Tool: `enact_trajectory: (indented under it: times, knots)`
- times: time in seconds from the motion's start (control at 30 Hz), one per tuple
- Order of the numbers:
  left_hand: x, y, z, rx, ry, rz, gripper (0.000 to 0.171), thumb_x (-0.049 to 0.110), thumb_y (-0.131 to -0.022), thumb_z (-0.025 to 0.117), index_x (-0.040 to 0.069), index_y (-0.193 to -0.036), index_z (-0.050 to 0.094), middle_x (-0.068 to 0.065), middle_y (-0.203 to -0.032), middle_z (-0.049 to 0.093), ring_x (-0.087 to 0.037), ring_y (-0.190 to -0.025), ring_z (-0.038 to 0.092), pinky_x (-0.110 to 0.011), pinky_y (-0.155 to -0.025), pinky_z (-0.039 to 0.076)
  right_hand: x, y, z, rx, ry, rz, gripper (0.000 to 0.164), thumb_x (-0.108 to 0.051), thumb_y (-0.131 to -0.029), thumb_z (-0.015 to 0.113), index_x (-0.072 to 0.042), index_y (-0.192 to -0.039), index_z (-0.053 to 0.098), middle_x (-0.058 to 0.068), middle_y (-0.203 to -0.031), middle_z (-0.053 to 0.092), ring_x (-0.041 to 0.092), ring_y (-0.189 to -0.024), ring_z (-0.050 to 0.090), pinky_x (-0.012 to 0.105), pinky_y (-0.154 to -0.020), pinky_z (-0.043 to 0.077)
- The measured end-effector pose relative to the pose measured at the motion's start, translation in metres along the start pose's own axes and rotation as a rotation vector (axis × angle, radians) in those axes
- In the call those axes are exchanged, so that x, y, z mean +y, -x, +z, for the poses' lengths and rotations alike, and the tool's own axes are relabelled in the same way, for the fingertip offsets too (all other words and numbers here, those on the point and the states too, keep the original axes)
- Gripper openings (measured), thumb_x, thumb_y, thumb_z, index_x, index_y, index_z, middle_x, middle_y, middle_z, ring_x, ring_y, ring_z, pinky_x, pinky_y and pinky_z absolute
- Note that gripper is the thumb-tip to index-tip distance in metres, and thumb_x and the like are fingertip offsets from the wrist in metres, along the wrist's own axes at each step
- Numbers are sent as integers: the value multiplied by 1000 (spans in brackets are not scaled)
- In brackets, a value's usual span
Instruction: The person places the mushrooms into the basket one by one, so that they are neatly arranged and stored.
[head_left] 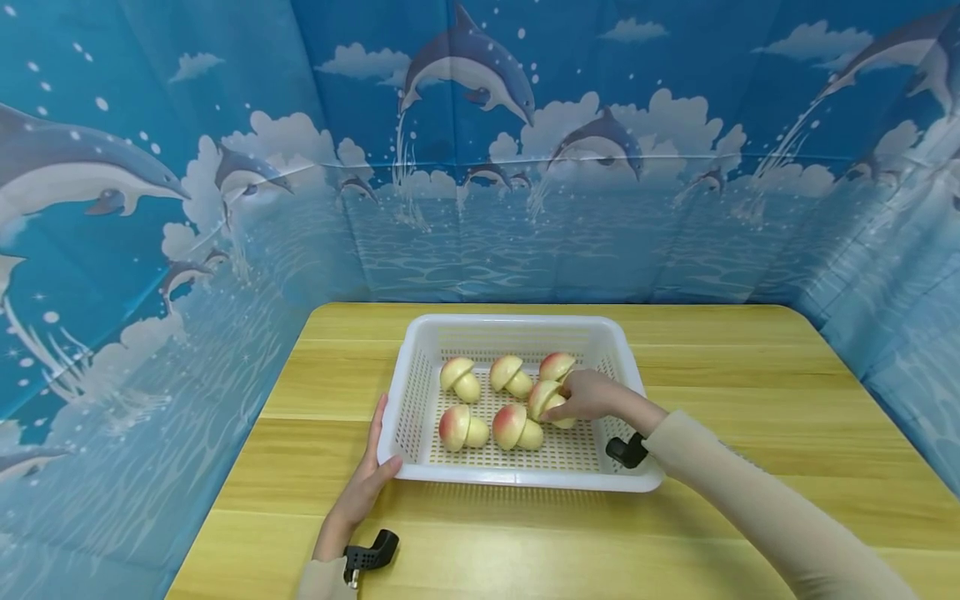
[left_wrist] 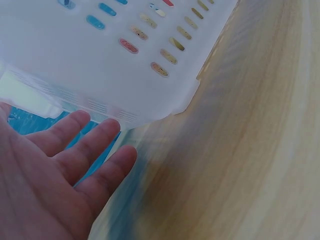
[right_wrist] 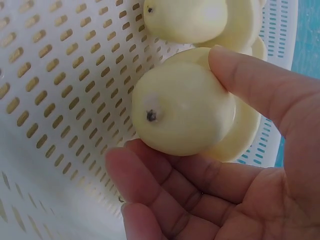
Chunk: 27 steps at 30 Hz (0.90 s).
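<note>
Several toy mushrooms with cream stems and pink-blushed caps lie in a white perforated basket (head_left: 517,477). My right hand (head_left: 591,395) reaches over the basket's right side and holds one toy mushroom (head_left: 543,398). In the right wrist view, thumb and fingers flank the rounded stem (right_wrist: 180,110), which has a dark spot on its end. Another mushroom (head_left: 557,365) lies just behind the held one. At the front left corner, my left hand (head_left: 366,487) has its thumb at the rim, while its loosely extended fingers (left_wrist: 107,175) lie along the outer wall.
Two mushrooms (head_left: 454,428) (head_left: 510,427) lie at the front of the basket, two more (head_left: 459,379) (head_left: 510,375) behind them. The basket stands on a wood-grain table (head_left: 757,400). A blue dolphin-print curtain (head_left: 525,242) encloses the back and sides.
</note>
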<state>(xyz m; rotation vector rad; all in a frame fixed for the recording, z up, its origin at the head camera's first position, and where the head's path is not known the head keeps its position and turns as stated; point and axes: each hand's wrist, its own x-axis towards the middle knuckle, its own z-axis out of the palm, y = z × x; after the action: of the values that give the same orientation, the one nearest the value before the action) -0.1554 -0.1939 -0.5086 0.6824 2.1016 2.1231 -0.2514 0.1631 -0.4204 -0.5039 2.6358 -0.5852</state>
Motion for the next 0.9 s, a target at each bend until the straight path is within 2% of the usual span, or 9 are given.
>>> enact_trajectory:
  times: [0.27, 0.53, 0.9]
  knots:
    - [-2, 0, -1, 2, -5, 0, 78, 20, -95, 44, 35, -151, -8, -2, -157, -11, -37, -140, -2, -67, -101, 3, -1, 0, 3, -12, 11, 12, 44, -42, -81, 72, -17, -57, 44, -4, -51, 43, 15, -50, 55, 25, -48, 40]
    - [-3, 0, 0, 18, -7, -15, 78, 21, -94, 45, 37, -151, -7, 0, -157, -10, -36, -140, 0, -67, -101, 2, -2, 2, 5, 12, 16, -16, 47, -42, -80, 73, -17, -55, 41, -3, -49, 45, 10, -46, 48, 24, -47, 37]
    - [-3, 0, -2, 3, -5, -4, 78, 21, -95, 44, 36, -151, -9, -2, -157, -12, -37, -140, -2, -67, -101, 3, -1, 2, 5, -3, -12, -2, 45, -41, -79, 73, -16, -56, 43, -2, -51, 50, 11, -47, 50, 24, -47, 40]
